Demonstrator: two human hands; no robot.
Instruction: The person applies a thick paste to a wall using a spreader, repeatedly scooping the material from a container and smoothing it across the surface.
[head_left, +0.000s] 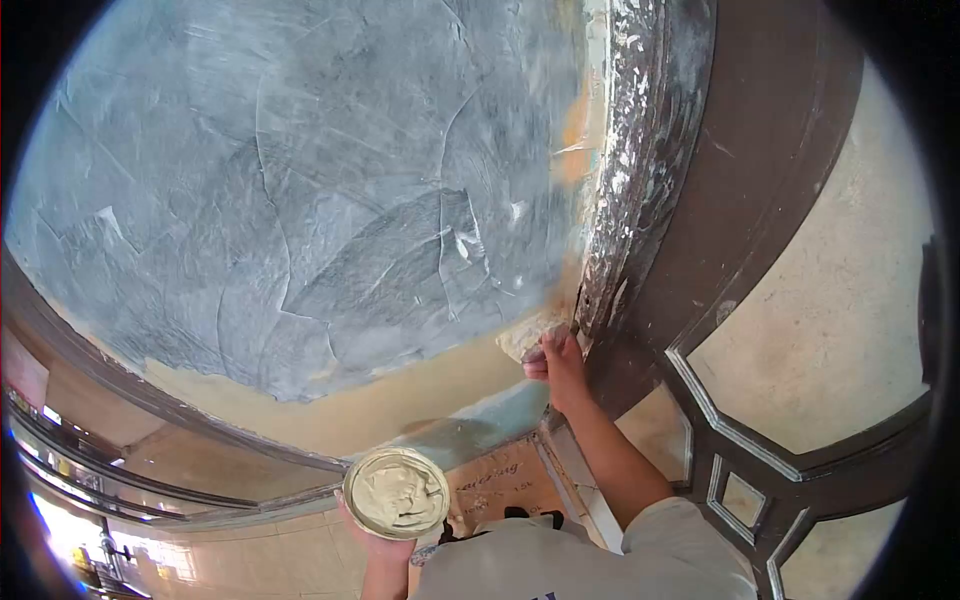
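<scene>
Your round tub (351, 480) is at the bottom, left of your shirt, mouth facing up. Inside: thick cream-coloured putty (385, 485), surface uneven, swirled into soft folds and lumps, with a darker gap toward the right side. Rim smeared with the same cream stuff. Your left hand (372, 540) grips the tub from below and the side, partly hidden by it.

Your right hand (560, 365) is closed on a putty spreader (523, 341) near the lower right corner of the wall patch; its visible part is caked in cream putty, rough-edged, and the handle is hidden in your fingers. It's at the wall, but can't tell if it's pressing on the surface.

Wall (330, 190) above: blue-grey coat, mottled, with curved ridges and a few whitish spots. Beige band (330, 408) runs along its lower edge. Right of it, a dark upright frame (625, 170) heavily flecked white, then brown woodwork (755, 170) with pale inset panels. Below, between your arms: brown cardboard (500, 475) with handwriting, mostly too small to read. Glossy tiles (285, 560) at lower left.
</scene>
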